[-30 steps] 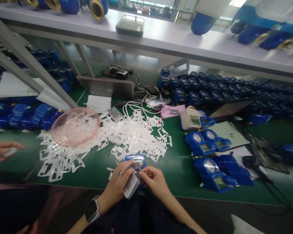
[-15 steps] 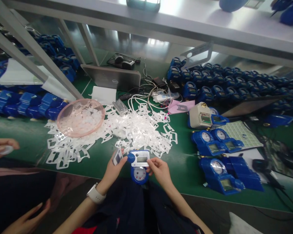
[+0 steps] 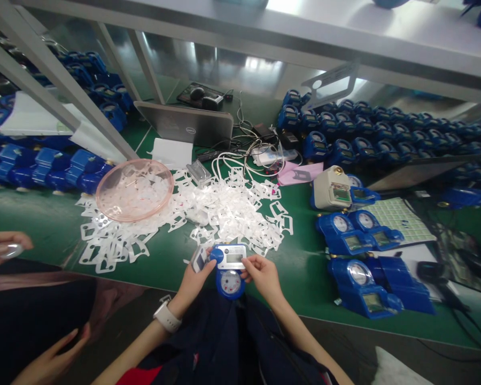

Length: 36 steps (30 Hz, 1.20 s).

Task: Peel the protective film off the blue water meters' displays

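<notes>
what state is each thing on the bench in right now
blue meter: held at the bench edge, dial facing up
left hand: shut on the meter, a small cover in its fingers
right hand: shut on the meter's right side
pink dish: on the white cutouts
laptop: open, back to the camera

The meter [image 3: 229, 269] is blue with a white display housing, the cut-out sheets [image 3: 224, 208] are white, the dish [image 3: 134, 189] is translucent pink, the tabletop [image 3: 300, 267] is green, and the laptop [image 3: 188, 124] is grey.
</notes>
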{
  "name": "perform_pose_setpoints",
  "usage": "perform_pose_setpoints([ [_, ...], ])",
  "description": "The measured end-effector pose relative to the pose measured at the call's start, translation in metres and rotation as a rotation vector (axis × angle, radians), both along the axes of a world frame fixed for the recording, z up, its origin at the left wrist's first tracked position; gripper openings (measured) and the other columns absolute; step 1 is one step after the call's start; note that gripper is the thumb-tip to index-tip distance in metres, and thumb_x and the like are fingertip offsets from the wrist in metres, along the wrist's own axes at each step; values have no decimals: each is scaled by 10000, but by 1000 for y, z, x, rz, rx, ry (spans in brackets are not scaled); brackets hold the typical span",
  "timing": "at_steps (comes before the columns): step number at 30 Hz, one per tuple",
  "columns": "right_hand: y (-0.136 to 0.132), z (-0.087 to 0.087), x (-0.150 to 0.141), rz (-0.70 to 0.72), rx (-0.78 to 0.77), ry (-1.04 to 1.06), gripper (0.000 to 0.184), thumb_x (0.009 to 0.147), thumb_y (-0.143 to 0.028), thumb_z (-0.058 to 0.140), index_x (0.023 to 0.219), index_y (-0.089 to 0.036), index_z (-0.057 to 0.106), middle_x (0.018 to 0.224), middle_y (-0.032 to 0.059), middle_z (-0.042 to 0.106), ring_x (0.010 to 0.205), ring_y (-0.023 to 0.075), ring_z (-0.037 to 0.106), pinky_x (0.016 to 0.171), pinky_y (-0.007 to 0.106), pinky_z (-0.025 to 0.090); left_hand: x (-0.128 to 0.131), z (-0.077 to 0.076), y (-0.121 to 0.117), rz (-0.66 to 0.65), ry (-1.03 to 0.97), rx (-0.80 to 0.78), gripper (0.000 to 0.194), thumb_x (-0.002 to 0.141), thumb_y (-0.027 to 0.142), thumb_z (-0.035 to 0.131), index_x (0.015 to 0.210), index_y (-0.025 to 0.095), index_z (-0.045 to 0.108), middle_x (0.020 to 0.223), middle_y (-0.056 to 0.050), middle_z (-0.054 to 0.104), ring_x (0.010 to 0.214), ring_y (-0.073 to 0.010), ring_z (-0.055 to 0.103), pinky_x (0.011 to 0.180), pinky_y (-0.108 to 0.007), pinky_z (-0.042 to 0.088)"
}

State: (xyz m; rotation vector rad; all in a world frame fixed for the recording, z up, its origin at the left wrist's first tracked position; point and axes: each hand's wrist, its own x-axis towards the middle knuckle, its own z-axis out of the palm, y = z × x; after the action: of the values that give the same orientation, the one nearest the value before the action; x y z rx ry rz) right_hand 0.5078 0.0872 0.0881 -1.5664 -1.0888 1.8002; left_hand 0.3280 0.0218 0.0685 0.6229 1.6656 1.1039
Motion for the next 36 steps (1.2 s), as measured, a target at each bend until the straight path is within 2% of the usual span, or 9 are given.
perform_pose_setpoints([
  [5, 2, -2, -2, -14, -18, 1, 439, 559, -555, 738, 639, -141, 612, 481, 14, 623, 420, 133, 587, 363, 192, 435, 0, 1, -1, -15, 10, 7, 428, 699, 431, 650, 1025, 161, 589, 1194, -118, 608, 1150, -259, 535, 1050, -422, 350],
  [11, 3, -7, -3, -27, -65, 1, 447, 524, -555, 744, 622, -145, 595, 479, 24, 631, 414, 148, 592, 362, 212, 439, 3, 5, -1, -25, -1, 18, 513, 681, 410, 667, 1115, 156, 564, 1204, -121, 599, 1151, -254, 532, 1053, -430, 351],
  [16, 4, -7, -5, -40, -72, -1, 416, 534, -520, 747, 615, -145, 587, 460, 12, 621, 388, 140, 579, 354, 209, 434, 10, 1, -4, -4, 91, 46, 496, 692, 392, 680, 1117, 178, 537, 1158, -94, 600, 1108, -235, 552, 1028, -414, 381],
  [23, 7, -8, -7, -29, -93, -19, 362, 570, -477, 725, 592, -158, 553, 469, 8, 621, 381, 135, 575, 343, 203, 429, 14, -4, -6, 18, 93, 68, 471, 711, 378, 677, 1117, 208, 510, 1145, -69, 588, 1083, -204, 561, 999, -360, 413],
  [29, 0, -12, -9, -4, 0, -82, 311, 685, -469, 633, 638, -180, 530, 492, -10, 603, 399, 135, 567, 369, 222, 438, 13, -5, -5, 0, 140, 86, 452, 717, 386, 666, 1095, 190, 516, 1101, -72, 590, 1053, -205, 561, 989, -369, 407],
  [32, 2, -6, -9, 108, 60, -185, 277, 778, -458, 538, 677, -202, 511, 478, -24, 577, 391, 143, 549, 390, 237, 420, 13, -5, -5, 4, 129, 86, 466, 711, 403, 670, 1093, 192, 507, 1085, -67, 597, 1027, -204, 573, 963, -360, 426],
  [36, 13, 6, -6, 364, 343, -655, 274, 808, -428, 539, 642, -212, 512, 512, 6, 575, 546, 193, 594, 529, 276, 404, 14, -7, -6, 30, 129, 66, 489, 682, 425, 692, 1071, 189, 512, 1055, -63, 615, 1000, -212, 593, 947, -368, 445],
])
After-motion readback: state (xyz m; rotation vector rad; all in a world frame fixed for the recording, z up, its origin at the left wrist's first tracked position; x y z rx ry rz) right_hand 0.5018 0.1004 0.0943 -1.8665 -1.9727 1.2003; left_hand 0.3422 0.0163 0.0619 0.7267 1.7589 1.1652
